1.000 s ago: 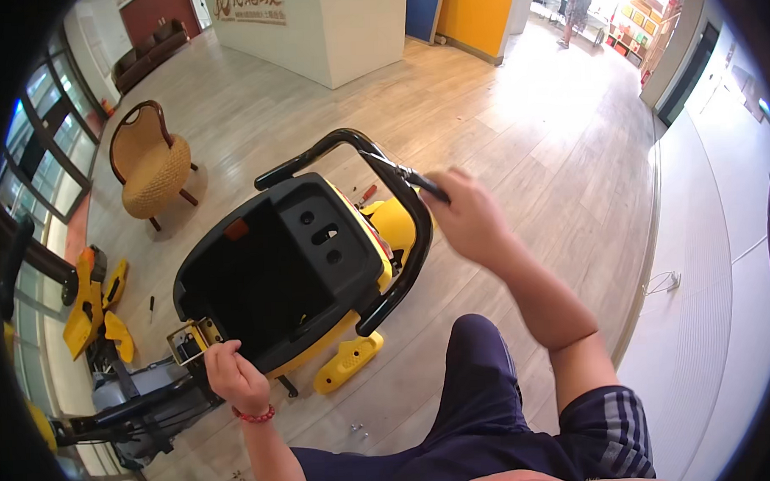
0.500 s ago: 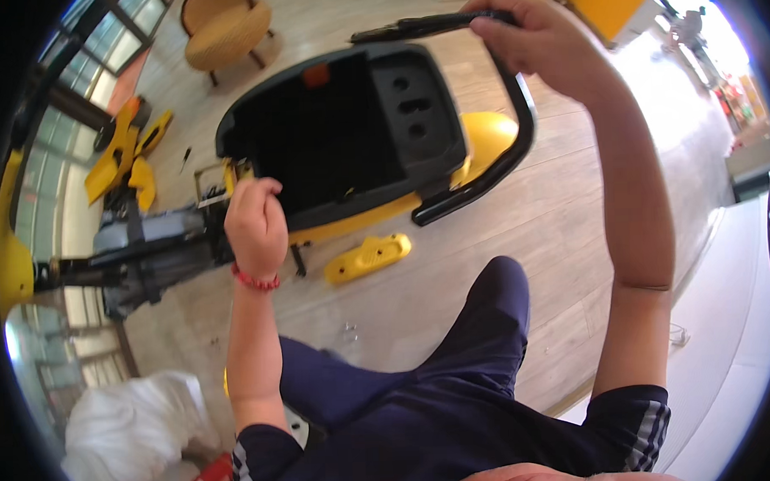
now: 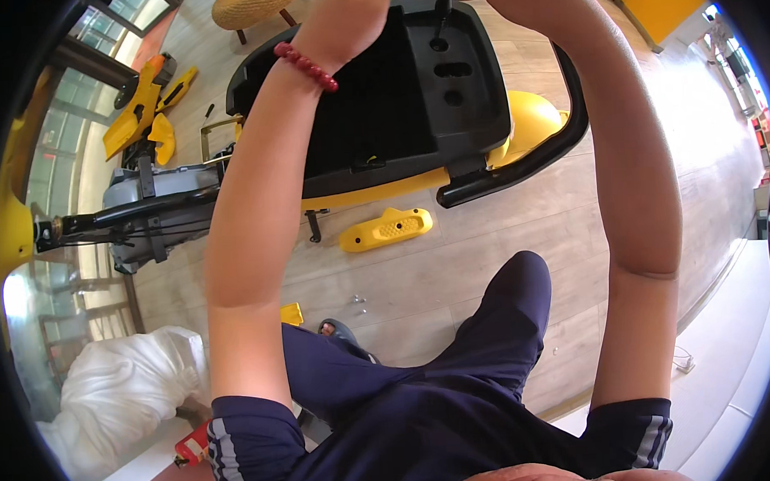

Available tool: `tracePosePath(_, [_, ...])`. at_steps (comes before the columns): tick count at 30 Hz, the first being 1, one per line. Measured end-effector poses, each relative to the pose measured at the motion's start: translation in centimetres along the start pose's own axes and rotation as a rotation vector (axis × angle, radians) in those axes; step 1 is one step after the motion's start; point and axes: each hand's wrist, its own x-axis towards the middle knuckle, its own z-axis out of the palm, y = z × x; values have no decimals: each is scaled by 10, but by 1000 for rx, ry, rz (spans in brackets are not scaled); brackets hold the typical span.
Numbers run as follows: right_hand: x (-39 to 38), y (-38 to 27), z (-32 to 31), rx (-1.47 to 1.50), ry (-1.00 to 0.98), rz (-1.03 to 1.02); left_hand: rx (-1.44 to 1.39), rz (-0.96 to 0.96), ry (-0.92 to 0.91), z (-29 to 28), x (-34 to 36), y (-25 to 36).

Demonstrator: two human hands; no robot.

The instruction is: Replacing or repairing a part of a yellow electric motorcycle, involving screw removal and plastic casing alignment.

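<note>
Up toward the top edge of the view went the left hand [image 3: 343, 21], which half a second earlier had been at the near rim of the black tub [image 3: 478, 123]; the right hand [image 3: 529, 2] had also shifted up to that edge. Both were cut off there, so whether either was closed on anything could not be told. Between them, a dark tool shaft [image 3: 442, 14] ran down to the tub's farthest round hole, touching or just above it. The tub lay beyond the knees, near a yellow part [image 3: 386, 230] on the floor [image 3: 454, 280].
</note>
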Motion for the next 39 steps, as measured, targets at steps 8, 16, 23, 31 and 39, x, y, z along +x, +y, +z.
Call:
tracePosePath(8, [-8,17,11,38,14,21,229,179,-141,23,-2,11])
tracePosePath(16, [-12,2,7,83,28,182,139,319,-131,29,1,15])
tracePosePath(23, [-21,1,8,40,103,10,-25,137,-218,30,2,13])
tracePosePath(31, [-18,-6,16,-69,210,27,11,270,-171,31,-1,12])
tracePosePath(39, [-16,0,1,153,14,-34,40,182,-185,28,0,14])
